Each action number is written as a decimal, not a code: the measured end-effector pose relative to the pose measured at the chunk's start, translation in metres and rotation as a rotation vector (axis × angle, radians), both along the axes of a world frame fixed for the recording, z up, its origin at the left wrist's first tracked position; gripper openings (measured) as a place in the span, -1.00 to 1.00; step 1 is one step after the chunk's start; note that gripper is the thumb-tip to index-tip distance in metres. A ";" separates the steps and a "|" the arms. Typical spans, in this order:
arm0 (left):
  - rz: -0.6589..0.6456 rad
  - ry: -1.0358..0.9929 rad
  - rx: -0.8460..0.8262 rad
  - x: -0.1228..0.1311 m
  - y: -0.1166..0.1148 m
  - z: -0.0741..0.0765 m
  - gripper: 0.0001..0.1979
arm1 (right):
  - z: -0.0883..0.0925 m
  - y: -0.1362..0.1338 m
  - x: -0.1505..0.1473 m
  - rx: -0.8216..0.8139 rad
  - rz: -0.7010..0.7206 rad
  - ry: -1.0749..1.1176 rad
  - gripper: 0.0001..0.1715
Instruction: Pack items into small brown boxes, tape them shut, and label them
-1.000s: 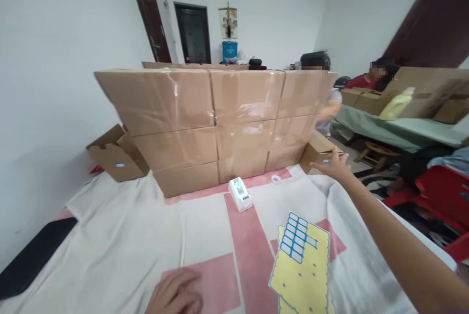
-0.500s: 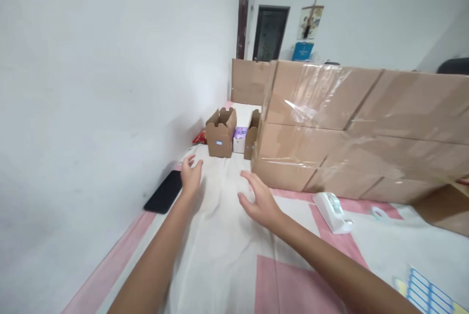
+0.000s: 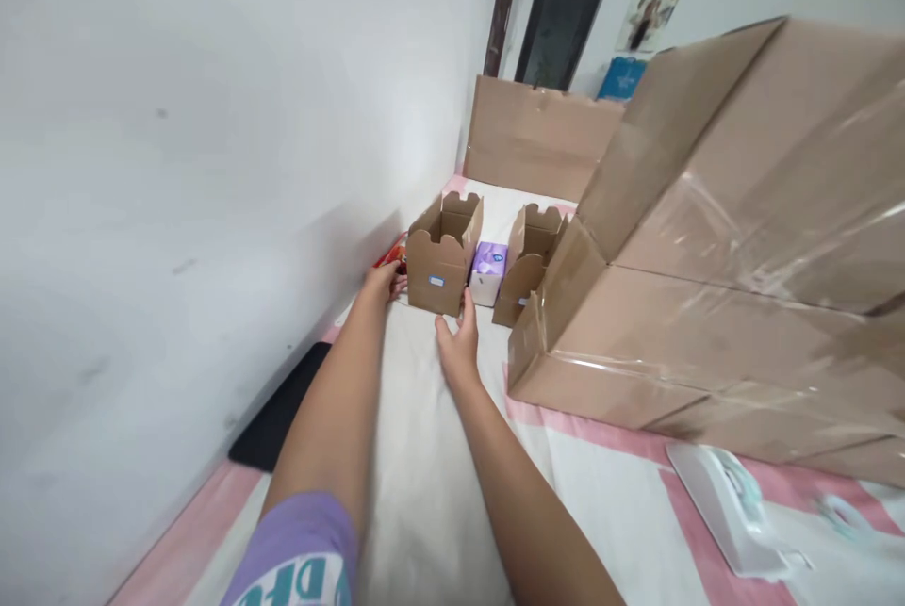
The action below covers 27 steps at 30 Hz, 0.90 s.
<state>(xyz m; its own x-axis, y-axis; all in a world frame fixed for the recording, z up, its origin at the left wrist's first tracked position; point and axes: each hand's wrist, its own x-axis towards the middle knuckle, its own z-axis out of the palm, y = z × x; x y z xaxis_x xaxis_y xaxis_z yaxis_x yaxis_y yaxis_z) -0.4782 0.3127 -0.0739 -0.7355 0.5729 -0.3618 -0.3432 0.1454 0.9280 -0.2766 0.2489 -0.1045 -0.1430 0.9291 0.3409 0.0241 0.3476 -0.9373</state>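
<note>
A small open cardboard box (image 3: 441, 257) with a little blue label stands on the cloth-covered table (image 3: 424, 455) near the wall. My left hand (image 3: 383, 282) rests against its left side, fingers hidden behind it. My right hand (image 3: 458, 344) touches its lower right corner, fingers spread. Right of that box sits a purple tissue box (image 3: 489, 270), then a second open cardboard box (image 3: 529, 261).
A tall stack of taped cartons (image 3: 721, 248) fills the right side. A white tape dispenser (image 3: 728, 507) lies at the lower right. A black phone (image 3: 277, 413) lies by the wall, and a red packet (image 3: 391, 254) sits behind my left hand. More cartons (image 3: 537, 135) stand at the back.
Both hands have reached forward from mid-table to the small labelled box and now touch it on either side. The view has moved closer and further left.
</note>
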 end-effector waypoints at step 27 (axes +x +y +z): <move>-0.021 0.700 0.535 0.059 -0.158 0.063 -0.45 | 0.077 -0.026 0.030 0.242 0.249 -0.014 -0.20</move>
